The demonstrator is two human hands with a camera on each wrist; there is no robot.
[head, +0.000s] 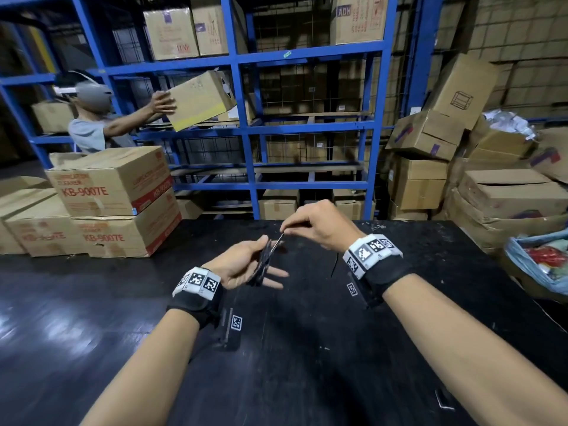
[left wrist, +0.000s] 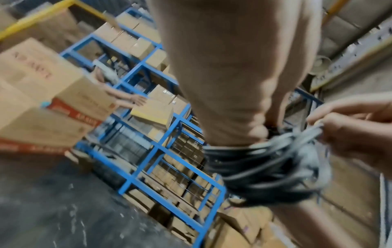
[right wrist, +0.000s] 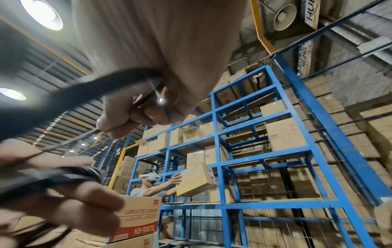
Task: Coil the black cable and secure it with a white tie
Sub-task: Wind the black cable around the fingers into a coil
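Above the scuffed black table (head: pixel 399 333), the left hand (head: pixel 242 265) grips the looped, glossy cable (head: pixel 262 265) while the right hand (head: pixel 319 227) pinches a thin tie (head: pixel 278 240).

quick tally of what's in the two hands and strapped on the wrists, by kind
black cable coil: 1, held in the left hand
thin tie: 1, pinched by the right hand
wrist bands: 2
total: 4

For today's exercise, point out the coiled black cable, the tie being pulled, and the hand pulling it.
coiled black cable (left wrist: pixel 265 169), left wrist view, middle of the bundled loops.
tie (head: pixel 276 242), head view, taut strand.
right hand (head: pixel 319 224), head view, back of hand.
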